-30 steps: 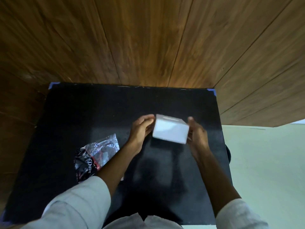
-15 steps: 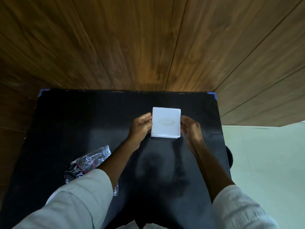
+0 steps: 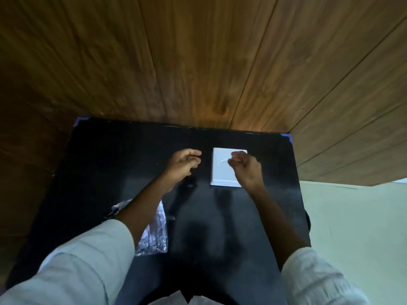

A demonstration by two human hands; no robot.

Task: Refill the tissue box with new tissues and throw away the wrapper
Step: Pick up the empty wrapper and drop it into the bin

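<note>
A white square tissue box (image 3: 221, 172) lies flat on the black table (image 3: 110, 164), towards the far right. My right hand (image 3: 245, 167) hovers over the box's top with fingers pinched at the opening slit; whether it grips a tissue is unclear. My left hand (image 3: 184, 165) is just left of the box, apart from it, fingers loosely curled and holding nothing. The crinkled clear plastic wrapper (image 3: 154, 234) lies on the table near me, partly hidden under my left forearm.
Wood-panelled walls (image 3: 198, 62) close in behind and to the left of the table. A pale floor (image 3: 356, 227) lies to the right. A dark round object (image 3: 308, 221) peeks out past the table's right edge.
Both hands let go of the box's sides. The left hand drew away to the left. The right hand moved onto the box's top and pinched at the slit.
</note>
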